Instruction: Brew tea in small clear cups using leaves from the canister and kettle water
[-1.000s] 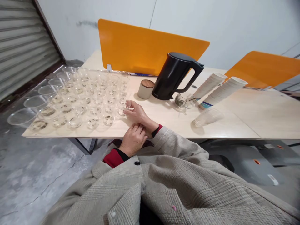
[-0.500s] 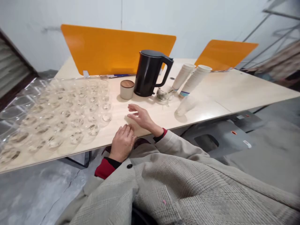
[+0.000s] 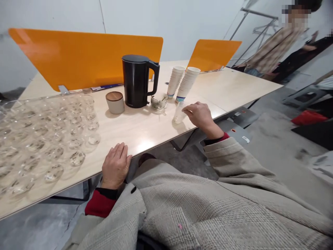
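Note:
My right hand [image 3: 199, 115] is at the upper part of a clear drinking glass [image 3: 178, 116], with thumb and fingers bent together at its rim. The glass stands on the light wooden table [image 3: 145, 129] near its front edge. My left hand [image 3: 115, 165] rests palm down on that edge, fingers stretched out, holding nothing. To its left stand several rows of clear glasses [image 3: 78, 158] with dark bits in the bottom. Behind the single glass are a ribbed glass bowl [image 3: 159, 102] with a dark thin utensil in it and two stacks of paper cups [image 3: 174, 81].
A black electric kettle [image 3: 135, 83] stands at the middle of the table beside a pale canister [image 3: 115, 104] with a wooden lid. Orange dividers [image 3: 88, 59] rise at the back. Grey stools [image 3: 241, 118] are below the table's right part. Another person [image 3: 275, 48] is at the far right.
My right hand has moved right, from beside the left hand to the single glass. My left hand stays at the table edge, its fingers now flatter. The view has turned right, bringing people in.

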Available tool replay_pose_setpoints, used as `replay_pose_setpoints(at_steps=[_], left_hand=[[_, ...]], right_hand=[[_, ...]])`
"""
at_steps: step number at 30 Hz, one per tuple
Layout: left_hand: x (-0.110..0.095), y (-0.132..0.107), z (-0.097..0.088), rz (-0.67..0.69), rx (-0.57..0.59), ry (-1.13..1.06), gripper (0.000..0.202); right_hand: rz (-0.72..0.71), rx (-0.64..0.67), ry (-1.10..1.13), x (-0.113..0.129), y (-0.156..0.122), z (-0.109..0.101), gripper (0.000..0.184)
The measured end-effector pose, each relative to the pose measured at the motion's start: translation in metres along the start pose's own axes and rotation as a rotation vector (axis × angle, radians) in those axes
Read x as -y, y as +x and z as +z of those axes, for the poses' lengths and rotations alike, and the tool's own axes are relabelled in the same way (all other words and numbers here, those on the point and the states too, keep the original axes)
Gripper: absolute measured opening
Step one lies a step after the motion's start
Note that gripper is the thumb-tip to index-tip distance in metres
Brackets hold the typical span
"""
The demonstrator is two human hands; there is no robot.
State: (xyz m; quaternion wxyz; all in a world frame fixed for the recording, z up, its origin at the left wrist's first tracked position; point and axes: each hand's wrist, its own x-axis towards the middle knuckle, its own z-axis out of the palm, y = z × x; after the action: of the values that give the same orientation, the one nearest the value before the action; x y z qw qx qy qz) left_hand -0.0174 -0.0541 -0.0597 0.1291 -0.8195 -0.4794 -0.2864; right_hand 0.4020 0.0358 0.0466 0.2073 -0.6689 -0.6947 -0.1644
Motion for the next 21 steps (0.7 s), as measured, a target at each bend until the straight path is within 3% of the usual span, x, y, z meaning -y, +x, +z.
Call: replay_pose_setpoints(at_steps=[5,13,18,21], left_hand=[[0.001,0.000,-0.001,0.005,-0.002,-0.021,0.042],[0.002,0.001,-0.003,0.020,0.002,0.009,0.039],[-0.001,0.000,-0.002,0.024,-0.019,0.020,0.039],[-0.002,0.000,-0.002,0.016,-0.019,0.021,0.037]], right_hand=[[-0.006,-0.107,0.070,-0.005,0.005,0.012,0.022],[0.067,-0.202,0.118,-0.009,0.010,0.002,0.023],[0.032,-0.336,0.048,0.003,0.012,-0.029,0.025],[0.000,-0.398,0.072,0.027,0.010,-0.052,0.026]])
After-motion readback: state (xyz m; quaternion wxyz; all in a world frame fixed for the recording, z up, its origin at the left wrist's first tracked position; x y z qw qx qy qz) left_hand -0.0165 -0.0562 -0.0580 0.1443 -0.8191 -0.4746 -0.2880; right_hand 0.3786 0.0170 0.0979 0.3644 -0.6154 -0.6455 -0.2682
